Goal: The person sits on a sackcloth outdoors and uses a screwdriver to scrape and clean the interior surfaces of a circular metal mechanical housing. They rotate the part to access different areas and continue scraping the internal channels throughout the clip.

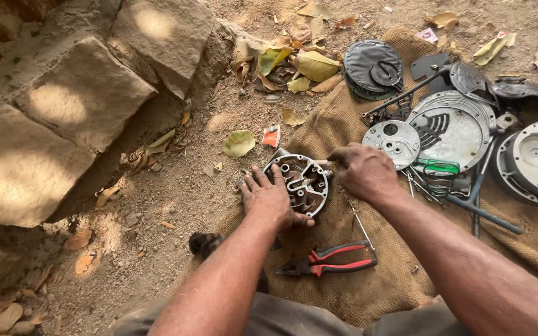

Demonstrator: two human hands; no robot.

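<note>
The left hand lies flat, fingers spread, pressing on the near-left side of a round metal casting with open chambers. The right hand is closed around a slim tool handle whose tip meets the casting's right rim; the tool's working end is hidden. The casting sits at the left edge of a burlap sack spread on dusty ground.

Just toward the near edge of the sack lie red-handled pliers, with a thin metal rod beside them. Behind the right hand rest a small round plate with holes, a larger ribbed disc and a coil spring. A dark dished cover lies at the far edge, a round housing at the right edge. Stone blocks and dry leaves border the sack to the left.
</note>
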